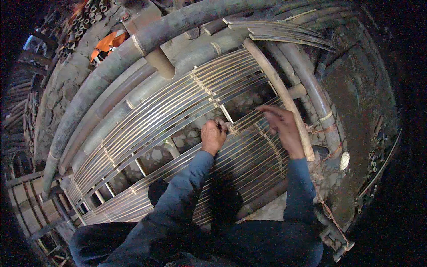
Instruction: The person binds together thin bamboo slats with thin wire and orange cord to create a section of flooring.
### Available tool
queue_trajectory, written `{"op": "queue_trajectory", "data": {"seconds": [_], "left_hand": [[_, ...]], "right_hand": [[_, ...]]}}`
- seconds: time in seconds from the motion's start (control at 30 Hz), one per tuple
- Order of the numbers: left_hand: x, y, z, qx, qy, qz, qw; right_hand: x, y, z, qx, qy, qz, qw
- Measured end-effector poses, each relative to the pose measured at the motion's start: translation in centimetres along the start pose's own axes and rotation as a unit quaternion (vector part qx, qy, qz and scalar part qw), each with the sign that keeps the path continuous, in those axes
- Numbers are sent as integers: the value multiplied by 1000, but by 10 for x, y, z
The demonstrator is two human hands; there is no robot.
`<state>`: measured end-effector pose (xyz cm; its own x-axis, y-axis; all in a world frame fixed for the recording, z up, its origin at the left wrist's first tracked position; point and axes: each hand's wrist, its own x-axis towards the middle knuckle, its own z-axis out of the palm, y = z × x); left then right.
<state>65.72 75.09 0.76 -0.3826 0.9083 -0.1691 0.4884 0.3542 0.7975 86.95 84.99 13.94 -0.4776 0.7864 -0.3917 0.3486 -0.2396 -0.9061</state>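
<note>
Long thin bamboo slats lie side by side in a panel, with a gap through its middle. My left hand is closed at the edge of that gap, beside the lower end of a pale cross strip. Its fingertips are pressed together; what they pinch is hidden. To its right, my right hand hovers over the nearer slats, slightly blurred. Its fingers stretch leftward, apart from the thumb, and I see nothing held. Pale lashings cross the farther slats.
Thick bamboo poles frame the far side. A rounded pole crosses the slats' right end. Loose split strips stick out at the far right. An orange cloth lies beyond the poles. Reddish cord wraps the right-hand frame.
</note>
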Motion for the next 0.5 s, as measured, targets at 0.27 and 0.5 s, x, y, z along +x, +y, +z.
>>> {"op": "queue_trajectory", "data": {"seconds": [0.27,0.5], "left_hand": [[25,-28,11,-229,-38,-131,964],[44,-76,27,29,-73,-116,990]], "right_hand": [[91,59,56,-476,79,-273,833],[123,70,83,-525,-77,-203,823]]}}
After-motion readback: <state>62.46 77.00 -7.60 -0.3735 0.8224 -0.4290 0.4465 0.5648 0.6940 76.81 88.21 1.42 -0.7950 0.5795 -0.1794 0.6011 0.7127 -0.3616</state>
